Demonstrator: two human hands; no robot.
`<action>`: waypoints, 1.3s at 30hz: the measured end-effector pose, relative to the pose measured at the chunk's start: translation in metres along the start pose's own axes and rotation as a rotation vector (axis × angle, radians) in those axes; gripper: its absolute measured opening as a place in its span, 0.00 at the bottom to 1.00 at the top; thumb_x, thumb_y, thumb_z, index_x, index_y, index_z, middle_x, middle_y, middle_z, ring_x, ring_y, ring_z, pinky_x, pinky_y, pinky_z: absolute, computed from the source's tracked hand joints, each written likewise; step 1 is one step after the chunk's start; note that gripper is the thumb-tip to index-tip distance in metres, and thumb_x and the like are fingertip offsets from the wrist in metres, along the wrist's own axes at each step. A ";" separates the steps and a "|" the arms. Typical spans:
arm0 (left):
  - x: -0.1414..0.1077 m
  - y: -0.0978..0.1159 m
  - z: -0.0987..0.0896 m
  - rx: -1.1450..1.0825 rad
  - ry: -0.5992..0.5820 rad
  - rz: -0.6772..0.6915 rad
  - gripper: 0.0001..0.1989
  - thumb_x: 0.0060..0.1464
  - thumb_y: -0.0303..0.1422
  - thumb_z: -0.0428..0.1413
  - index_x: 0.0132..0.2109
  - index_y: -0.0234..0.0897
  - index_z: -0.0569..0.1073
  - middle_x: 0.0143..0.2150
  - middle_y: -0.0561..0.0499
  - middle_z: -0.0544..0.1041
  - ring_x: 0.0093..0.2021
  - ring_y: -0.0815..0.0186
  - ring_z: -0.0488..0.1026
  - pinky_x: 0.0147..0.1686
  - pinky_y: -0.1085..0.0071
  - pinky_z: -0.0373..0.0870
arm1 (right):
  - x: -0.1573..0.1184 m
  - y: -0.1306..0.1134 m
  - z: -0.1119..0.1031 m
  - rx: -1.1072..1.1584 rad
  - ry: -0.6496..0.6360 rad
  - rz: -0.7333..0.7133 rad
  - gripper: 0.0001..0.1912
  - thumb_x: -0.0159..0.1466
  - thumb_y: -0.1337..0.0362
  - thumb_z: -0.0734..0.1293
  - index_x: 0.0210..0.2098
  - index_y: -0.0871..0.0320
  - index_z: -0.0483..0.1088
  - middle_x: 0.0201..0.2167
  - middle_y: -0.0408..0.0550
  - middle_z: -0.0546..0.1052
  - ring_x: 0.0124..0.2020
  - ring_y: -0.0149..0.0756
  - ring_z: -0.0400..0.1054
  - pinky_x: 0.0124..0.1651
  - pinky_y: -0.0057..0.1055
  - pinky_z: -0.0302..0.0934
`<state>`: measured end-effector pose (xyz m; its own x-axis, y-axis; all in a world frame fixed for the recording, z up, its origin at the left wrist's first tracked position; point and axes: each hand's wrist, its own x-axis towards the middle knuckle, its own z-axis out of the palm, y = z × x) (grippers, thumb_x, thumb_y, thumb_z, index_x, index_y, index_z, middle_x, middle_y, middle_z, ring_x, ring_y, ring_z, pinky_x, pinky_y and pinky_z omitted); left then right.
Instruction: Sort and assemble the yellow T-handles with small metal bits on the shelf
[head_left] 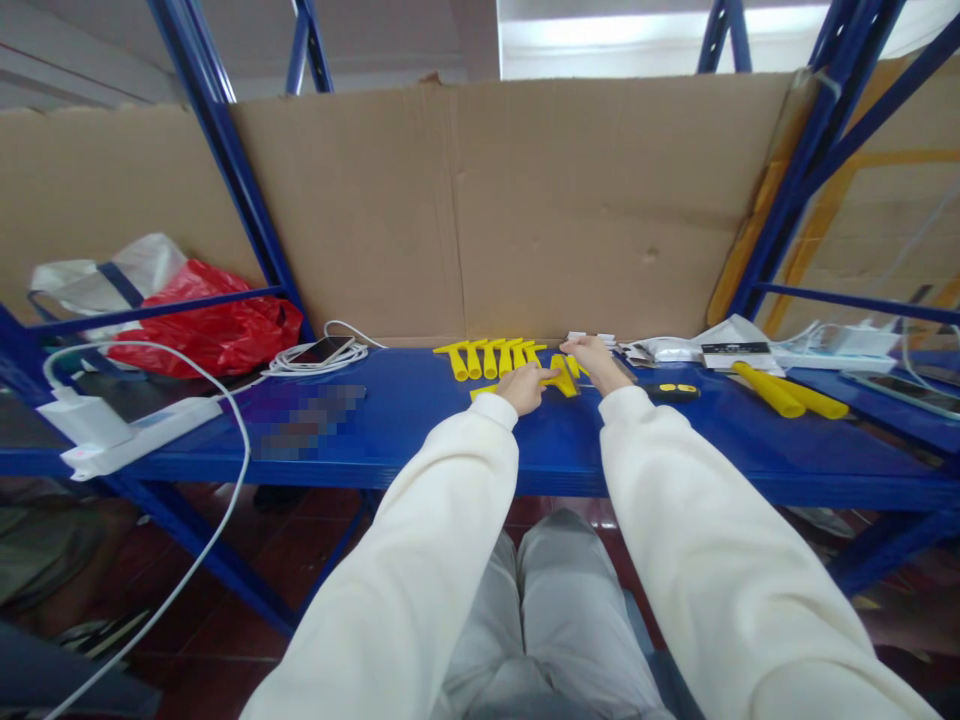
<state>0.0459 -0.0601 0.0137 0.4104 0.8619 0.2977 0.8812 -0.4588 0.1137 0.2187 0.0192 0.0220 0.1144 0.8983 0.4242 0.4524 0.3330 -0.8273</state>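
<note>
Centre frame, my left hand (525, 386) and right hand (597, 362) pinch one yellow plastic scraper piece (562, 376) on the blue metal shelf (420, 420); I'd keep both grips steady.

both hands meet on a yellow plastic piece (561, 374) on the blue shelf (420, 420): left hand (525, 386) touching its near end, right hand (596, 358) over its far side; row of yellow pieces (491, 357) just behind.

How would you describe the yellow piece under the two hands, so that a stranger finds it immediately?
Look at the blue shelf, in front of the cardboard wall. A row of yellow pieces lies there; the yellow piece sits nearer, apart from the row, between the left hand and the right hand.
</note>
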 end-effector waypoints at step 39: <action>-0.003 0.007 -0.004 0.052 -0.004 0.000 0.26 0.71 0.28 0.55 0.70 0.56 0.77 0.60 0.46 0.80 0.64 0.55 0.79 0.64 0.63 0.75 | -0.020 0.016 0.003 0.023 -0.080 0.142 0.23 0.57 0.65 0.70 0.53 0.56 0.73 0.51 0.54 0.81 0.51 0.44 0.75 0.58 0.41 0.71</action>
<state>0.0497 -0.0670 0.0169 0.4110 0.8630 0.2937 0.8923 -0.4469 0.0644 0.2216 0.0073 -0.0011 0.1046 0.9565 0.2724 0.4159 0.2067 -0.8856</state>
